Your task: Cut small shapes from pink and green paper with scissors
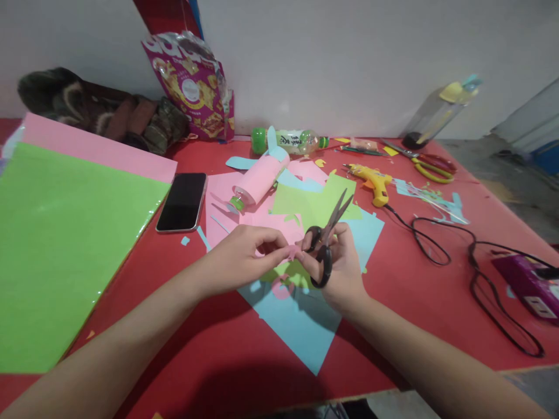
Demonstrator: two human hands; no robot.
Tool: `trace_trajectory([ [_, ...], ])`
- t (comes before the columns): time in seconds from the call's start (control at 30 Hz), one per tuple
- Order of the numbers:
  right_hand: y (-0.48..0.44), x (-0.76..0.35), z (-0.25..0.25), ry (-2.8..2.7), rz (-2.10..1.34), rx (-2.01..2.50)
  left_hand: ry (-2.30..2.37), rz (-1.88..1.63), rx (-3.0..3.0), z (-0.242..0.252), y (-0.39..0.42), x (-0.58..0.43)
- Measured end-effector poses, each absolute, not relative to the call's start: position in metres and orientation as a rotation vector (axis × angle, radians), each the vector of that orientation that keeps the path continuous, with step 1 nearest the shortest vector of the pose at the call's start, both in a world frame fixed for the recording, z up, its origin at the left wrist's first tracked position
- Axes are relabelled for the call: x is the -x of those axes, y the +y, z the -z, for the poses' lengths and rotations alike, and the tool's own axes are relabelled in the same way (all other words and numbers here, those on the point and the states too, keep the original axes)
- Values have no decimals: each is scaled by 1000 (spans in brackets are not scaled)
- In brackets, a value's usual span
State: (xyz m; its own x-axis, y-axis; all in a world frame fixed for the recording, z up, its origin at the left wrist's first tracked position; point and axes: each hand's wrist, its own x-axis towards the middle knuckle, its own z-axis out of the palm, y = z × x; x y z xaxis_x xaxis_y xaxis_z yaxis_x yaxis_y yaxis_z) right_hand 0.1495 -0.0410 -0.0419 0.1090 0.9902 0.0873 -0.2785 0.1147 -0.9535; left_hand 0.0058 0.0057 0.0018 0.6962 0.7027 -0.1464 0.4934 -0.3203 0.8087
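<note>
My right hand grips black scissors, blades pointing up and away over the table. My left hand pinches a small pink paper piece right beside the scissor handles. Below the hands lie a light blue sheet, a green sheet and a pink ring-shaped offcut. A bottle wrapped in pink paper lies just beyond my left hand.
Large green and pink sheets lie at left, a phone beside them. A yellow glue gun with black cord, second scissors, a green-capped bottle, snack bag and purple power strip sit around.
</note>
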Motion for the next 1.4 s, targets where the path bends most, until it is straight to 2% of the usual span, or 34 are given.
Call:
trace_trajectory([
  [0.73,-41,-150,44,-967,-1202,923,957,-266,-1969,-1,5,-6],
  [1.4,-40,-150,42,-953,-1230,964,985,-419,-1916,3,11,-3],
])
